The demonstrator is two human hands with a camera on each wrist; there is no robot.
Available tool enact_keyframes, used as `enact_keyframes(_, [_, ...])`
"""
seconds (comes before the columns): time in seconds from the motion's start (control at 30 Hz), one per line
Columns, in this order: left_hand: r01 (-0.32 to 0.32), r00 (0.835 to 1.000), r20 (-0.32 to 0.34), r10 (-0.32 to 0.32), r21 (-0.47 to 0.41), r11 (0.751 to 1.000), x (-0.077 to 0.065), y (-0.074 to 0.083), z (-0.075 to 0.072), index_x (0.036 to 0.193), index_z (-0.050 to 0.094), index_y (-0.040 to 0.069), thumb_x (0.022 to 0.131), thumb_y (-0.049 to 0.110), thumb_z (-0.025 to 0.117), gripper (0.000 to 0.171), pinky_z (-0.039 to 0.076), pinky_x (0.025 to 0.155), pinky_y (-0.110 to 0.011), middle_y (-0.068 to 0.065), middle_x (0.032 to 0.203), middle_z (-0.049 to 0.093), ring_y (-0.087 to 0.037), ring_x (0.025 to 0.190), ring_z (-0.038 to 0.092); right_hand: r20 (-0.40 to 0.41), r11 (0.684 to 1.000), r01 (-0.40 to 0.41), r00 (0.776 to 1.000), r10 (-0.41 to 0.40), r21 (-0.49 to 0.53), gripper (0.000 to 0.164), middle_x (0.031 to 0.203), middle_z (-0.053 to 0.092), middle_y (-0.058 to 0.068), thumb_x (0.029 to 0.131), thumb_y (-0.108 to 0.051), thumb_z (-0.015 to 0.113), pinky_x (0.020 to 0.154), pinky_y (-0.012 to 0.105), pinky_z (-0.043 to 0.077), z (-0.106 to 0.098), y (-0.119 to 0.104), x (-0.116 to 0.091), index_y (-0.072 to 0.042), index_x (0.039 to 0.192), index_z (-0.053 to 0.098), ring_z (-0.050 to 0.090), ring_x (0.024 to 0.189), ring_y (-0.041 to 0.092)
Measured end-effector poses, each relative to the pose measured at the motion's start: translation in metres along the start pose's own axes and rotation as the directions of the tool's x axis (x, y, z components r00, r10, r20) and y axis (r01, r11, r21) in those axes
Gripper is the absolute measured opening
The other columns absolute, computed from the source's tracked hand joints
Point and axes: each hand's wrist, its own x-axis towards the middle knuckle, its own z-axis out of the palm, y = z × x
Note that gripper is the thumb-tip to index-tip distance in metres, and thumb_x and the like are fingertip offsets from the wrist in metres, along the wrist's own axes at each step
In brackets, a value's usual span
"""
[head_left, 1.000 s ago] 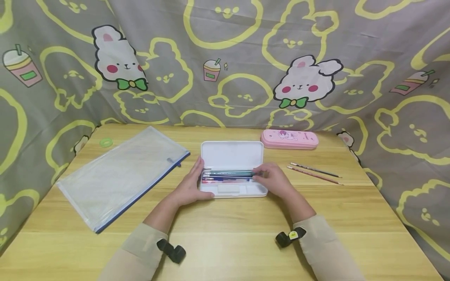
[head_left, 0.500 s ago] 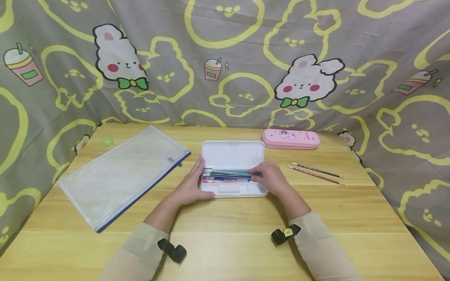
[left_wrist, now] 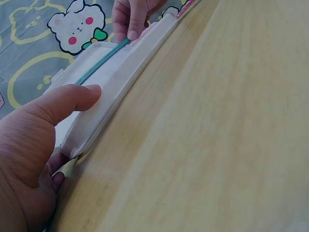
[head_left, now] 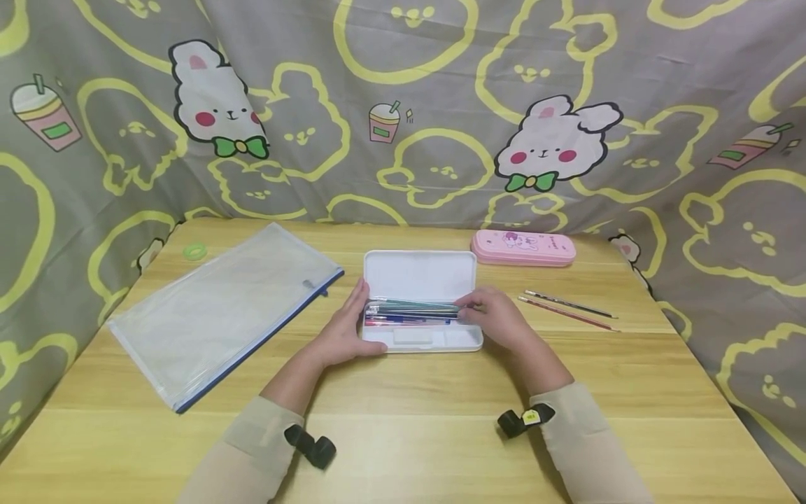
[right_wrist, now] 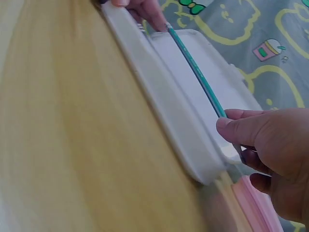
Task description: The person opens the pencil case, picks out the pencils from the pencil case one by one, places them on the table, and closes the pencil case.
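An open white pencil case (head_left: 420,274) stands at the middle of the table, its lid tilted back. My left hand (head_left: 343,332) grips its left end, with the thumb over the front rim and the fingers along the side. My right hand (head_left: 497,320) pinches the dark end of a green pencil (right_wrist: 197,72) between thumb and fingers. The right wrist view shows this pencil slanting above the case's rim. Several pencils and pens (head_left: 406,321) lie inside, blue and pink ones among them. A white eraser (head_left: 412,337) sits in the front compartment.
A clear zip pouch (head_left: 227,315) with a blue edge lies at left, a green ring (head_left: 195,250) behind it. Behind the case at right is a pink pencil case (head_left: 524,248). Two pencils (head_left: 569,311) lie to the right. A patterned curtain (head_left: 434,84) hangs behind the table.
My right hand shifts slightly left, then back right, with the green pencil now showing higher above the others. My left hand keeps its grip on the white case.
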Motion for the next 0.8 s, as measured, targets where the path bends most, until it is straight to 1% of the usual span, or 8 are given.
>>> enact_keyframes(0.13, [-0.003, 1.0, 0.001, 0.003, 0.007, 1.0, 0.001, -0.001, 0.0, 0.158, 0.001, 0.007, 0.068, 0.035, 0.086, 0.126, 0.012, 0.122, -0.054, -0.009, 0.166, -0.009, -0.036, 0.152, 0.001, -0.023, 0.999, -0.039, 0.999, 0.039, 0.028, 0.016, 0.106, 0.066, 0.01, 0.091, -0.009, 0.066, 0.085, 0.038, 0.049, -0.012, 0.006, -0.006, -0.008, 0.105, 0.074, 0.058, 0.097, 0.025])
enact_keyframes(0.23, [-0.006, 1.0, 0.001, 0.006, 0.009, 1.0, 0.001, -0.001, 0.0, 0.157, 0.001, 0.006, 0.069, 0.035, 0.086, 0.126, 0.012, 0.122, -0.055, -0.01, 0.166, -0.009, -0.036, 0.152, 0.001, -0.048, 0.999, -0.046, 0.998, 0.047, 0.02, 0.017, 0.107, 0.068, 0.01, 0.092, -0.009, 0.065, 0.081, 0.034, 0.046, -0.022, 0.013, -0.011, -0.007, 0.106, 0.073, 0.058, 0.095, 0.024])
enact_keyframes(0.33, [-0.008, 1.0, 0.0, 0.008, 0.005, 1.0, 0.001, -0.001, 0.0, 0.157, 0.001, 0.006, 0.068, 0.036, 0.086, 0.127, 0.012, 0.122, -0.055, -0.011, 0.166, -0.009, -0.037, 0.152, 0.001, -0.07, 0.999, -0.048, 0.996, 0.049, 0.02, 0.019, 0.11, 0.069, 0.012, 0.093, -0.009, 0.065, 0.08, 0.032, 0.046, -0.032, 0.023, -0.018, -0.006, 0.11, 0.072, 0.058, 0.094, 0.023])
enact_keyframes(0.43, [-0.013, 1.0, -0.001, 0.013, 0.002, 1.0, 0.001, -0.001, 0.001, 0.157, 0.001, 0.006, 0.068, 0.036, 0.086, 0.127, 0.012, 0.122, -0.056, -0.012, 0.166, -0.009, -0.038, 0.152, 0.001, -0.077, 0.998, -0.059, 0.995, 0.059, 0.01, 0.022, 0.115, 0.068, 0.013, 0.094, -0.01, 0.063, 0.08, 0.032, 0.047, -0.043, 0.035, -0.027, -0.006, 0.114, 0.071, 0.057, 0.095, 0.023])
enact_keyframes(0.53, [-0.013, 1.0, 0.001, 0.013, 0.001, 1.0, 0.001, 0.0, 0.001, 0.157, 0.0, 0.006, 0.069, 0.036, 0.086, 0.127, 0.011, 0.122, -0.056, -0.012, 0.166, -0.009, -0.038, 0.152, 0.0, -0.082, 0.997, -0.081, 0.993, 0.08, -0.009, 0.025, 0.122, 0.066, 0.015, 0.096, -0.012, 0.061, 0.085, 0.035, 0.047, -0.057, 0.049, -0.04, -0.006, 0.118, 0.069, 0.057, 0.1, 0.025])
enact_keyframes(0.63, [-0.008, 1.0, 0.003, 0.008, 0.001, 1.0, 0.001, 0.0, 0.0, 0.157, 0.001, 0.006, 0.069, 0.036, 0.086, 0.126, 0.011, 0.122, -0.057, -0.011, 0.166, -0.009, -0.037, 0.152, -0.001, -0.107, 0.992, -0.116, 0.988, 0.111, -0.043, 0.026, 0.122, 0.065, 0.018, 0.097, -0.014, 0.061, 0.087, 0.039, 0.046, -0.071, 0.064, -0.055, -0.005, 0.119, 0.069, 0.056, 0.104, 0.027])
enact_keyframes(0.77, [-0.003, 1.0, 0.005, 0.003, 0.0, 1.0, 0.0, 0.0, 0.0, 0.158, 0.001, 0.007, 0.069, 0.036, 0.086, 0.126, 0.01, 0.122, -0.057, -0.01, 0.166, -0.009, -0.037, 0.152, -0.001, -0.156, 0.98, -0.168, 0.976, 0.15, -0.107, 0.025, 0.114, 0.066, 0.018, 0.096, -0.016, 0.062, 0.081, 0.031, 0.044, -0.09, 0.088, -0.078, -0.005, 0.117, 0.07, 0.054, 0.093, 0.009])
enact_keyframes(0.8, [-0.002, 1.0, 0.005, 0.002, -0.002, 1.0, 0.0, 0.0, 0.0, 0.158, 0.001, 0.007, 0.069, 0.036, 0.086, 0.126, 0.01, 0.122, -0.056, -0.01, 0.166, -0.009, -0.037, 0.152, -0.001, -0.161, 0.976, -0.182, 0.974, 0.161, -0.121, 0.025, 0.113, 0.066, 0.018, 0.096, -0.016, 0.061, 0.079, 0.03, 0.044, -0.094, 0.094, -0.083, -0.004, 0.117, 0.07, 0.052, 0.091, 0.008])
